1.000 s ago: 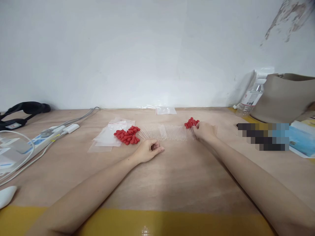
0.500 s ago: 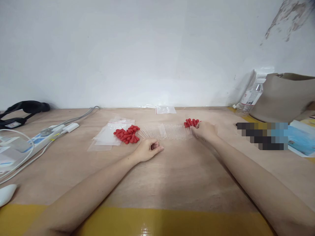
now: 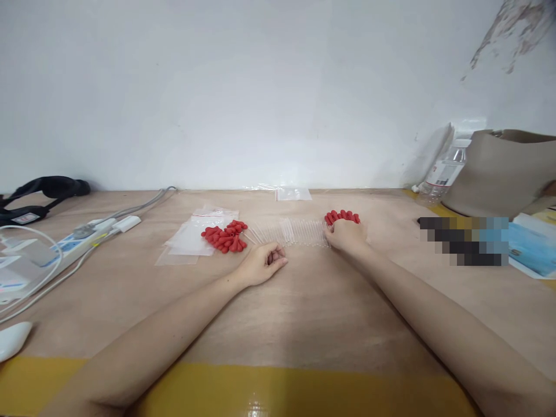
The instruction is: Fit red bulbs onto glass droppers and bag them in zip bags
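Observation:
My left hand [image 3: 263, 264] rests on the table, fingers loosely curled and thumb held apart, with nothing visible in it. Just beyond it lies a row of thin clear tubes [image 3: 299, 231], side by side. A pile of red rubber bulbs [image 3: 223, 237] sits at the row's left end. My right hand [image 3: 347, 234] is at the right end, fingers bent down and pressed together against the last tubes. Whatever they pinch is hidden. Behind its knuckles shows a second group of red bulbs [image 3: 342, 216], its lower part covered by the hand.
Clear zip bags [image 3: 186, 240] lie left of the red pile, and another small bag [image 3: 294, 194] is by the wall. A power strip [image 3: 73, 246] with cables is at left. A plastic bottle [image 3: 447, 168], a grey-brown container [image 3: 499, 174] and a blue packet [image 3: 534, 246] stand or lie at right.
My right hand has shifted slightly left and lower over the bulb group, covering more of the tubes there. My left hand has stayed almost where it was.

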`<act>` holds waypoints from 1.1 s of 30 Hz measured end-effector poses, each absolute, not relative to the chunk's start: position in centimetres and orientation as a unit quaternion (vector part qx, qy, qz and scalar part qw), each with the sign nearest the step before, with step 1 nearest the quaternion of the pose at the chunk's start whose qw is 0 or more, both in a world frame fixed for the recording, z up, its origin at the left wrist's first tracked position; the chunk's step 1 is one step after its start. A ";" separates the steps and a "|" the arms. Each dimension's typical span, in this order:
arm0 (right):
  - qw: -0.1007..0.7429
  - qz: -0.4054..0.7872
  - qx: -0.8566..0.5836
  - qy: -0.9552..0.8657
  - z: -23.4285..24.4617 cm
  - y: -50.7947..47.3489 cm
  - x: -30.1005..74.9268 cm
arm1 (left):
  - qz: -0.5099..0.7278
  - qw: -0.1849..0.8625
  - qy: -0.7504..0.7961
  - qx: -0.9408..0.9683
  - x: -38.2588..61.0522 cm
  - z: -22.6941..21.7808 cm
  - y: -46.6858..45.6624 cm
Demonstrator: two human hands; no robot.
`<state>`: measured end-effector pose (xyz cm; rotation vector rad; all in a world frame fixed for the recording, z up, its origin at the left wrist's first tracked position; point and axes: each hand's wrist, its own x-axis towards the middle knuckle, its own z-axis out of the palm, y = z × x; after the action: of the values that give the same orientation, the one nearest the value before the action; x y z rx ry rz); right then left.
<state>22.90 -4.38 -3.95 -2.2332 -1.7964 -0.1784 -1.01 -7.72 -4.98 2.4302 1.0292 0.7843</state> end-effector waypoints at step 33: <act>0.295 -0.122 -0.664 -0.676 -6.0 -6.4 20.5 | 0.051 -0.226 0.637 0.735 -4.4 -0.8 -5.4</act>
<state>20.51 -6.38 -6.00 -1.7680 -1.7981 -0.3254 -4.36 -5.37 -0.80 2.7138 2.3541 0.1890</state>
